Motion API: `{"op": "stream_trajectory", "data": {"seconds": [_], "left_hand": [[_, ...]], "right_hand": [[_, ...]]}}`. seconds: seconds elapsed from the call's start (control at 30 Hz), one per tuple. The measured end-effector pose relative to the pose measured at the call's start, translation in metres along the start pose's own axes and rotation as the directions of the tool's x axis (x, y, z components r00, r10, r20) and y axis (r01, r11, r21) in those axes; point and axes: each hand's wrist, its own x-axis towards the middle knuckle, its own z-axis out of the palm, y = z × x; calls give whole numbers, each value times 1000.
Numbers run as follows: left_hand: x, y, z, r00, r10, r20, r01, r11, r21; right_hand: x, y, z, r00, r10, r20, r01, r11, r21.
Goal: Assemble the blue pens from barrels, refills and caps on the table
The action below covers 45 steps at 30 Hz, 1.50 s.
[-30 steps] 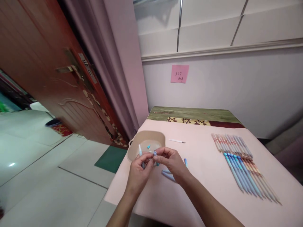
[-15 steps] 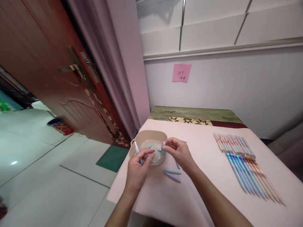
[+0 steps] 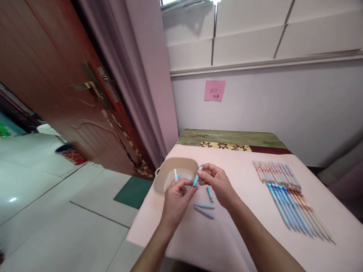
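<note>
My left hand (image 3: 178, 194) is closed round a light blue pen barrel (image 3: 176, 176), its white narrow end pointing up. My right hand (image 3: 217, 181) pinches a short bright blue pen cap (image 3: 196, 180) with a lavender end between thumb and fingers. The left fingertips touch the cap's lower end. Both hands are over the right rim of a beige basin (image 3: 164, 181), with small blue pieces inside, partly hidden by the left hand. A blue cap piece (image 3: 210, 194) and two slim blue barrels (image 3: 204, 211) lie on the table just below.
A pale pink cloth (image 3: 235, 226) covers the table. At the right lie a row of blue and brown pens (image 3: 295, 211) and a row of pinkish-grey pens (image 3: 276, 174). A pink note (image 3: 214, 91) is on the wall. A brown door (image 3: 93, 113) stands at the left.
My hands have come together at the basin's right side. The left hand, with the pen barrel, moved right; its fingertips now meet the cap in my right hand. The view shifted slightly.
</note>
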Motion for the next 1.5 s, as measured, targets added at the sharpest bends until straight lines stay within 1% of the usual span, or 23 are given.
{"op": "stream_trajectory", "data": {"seconds": [0.13,0.17,0.27,0.4,0.57,0.7,0.77,0.83,0.93,1.2,1.33,1.43,1.5], "left_hand": [[0,2,2,998,-68,-5,68,996,53],[0,2,2,996,-85,-8,85,994,66],[-1,3,3,996,-86,-2,86,994,71],[-2,8,6,999,-38,9,37,999,33],[-4,16,9,998,53,-33,-53,998,-25],[-9,23,11,993,99,-65,-102,993,-51],[-11,26,11,991,114,-73,-118,991,-54],[-13,30,12,988,132,-80,-137,989,-51],[-14,34,12,986,152,-71,-155,987,-40],[-14,41,14,984,167,-66,-170,984,-48],[-15,47,14,983,176,-56,-178,984,-29],[-17,48,13,980,192,-62,-193,981,-24],[-17,45,12,978,193,-79,-195,981,-19]], "right_hand": [[0,4,-5,989,-141,-49,136,985,-108],[0,4,-6,987,-153,-52,146,982,-116],[-1,3,-8,987,-149,-52,143,983,-111],[-5,-2,-7,990,-129,-56,126,990,-56],[-10,-10,-5,995,-66,-74,68,998,18],[-12,-9,-6,996,74,-46,-66,985,162],[-13,-7,-6,988,153,-25,-141,954,264],[-13,-4,-6,979,202,-14,-185,923,338],[-15,-1,-4,977,213,7,-200,906,374],[-16,0,-3,963,230,143,-271,836,478],[-14,3,-3,948,283,145,-315,775,548],[-14,4,-3,949,293,121,-310,777,548],[-14,3,-3,957,269,107,-284,800,528]]}}
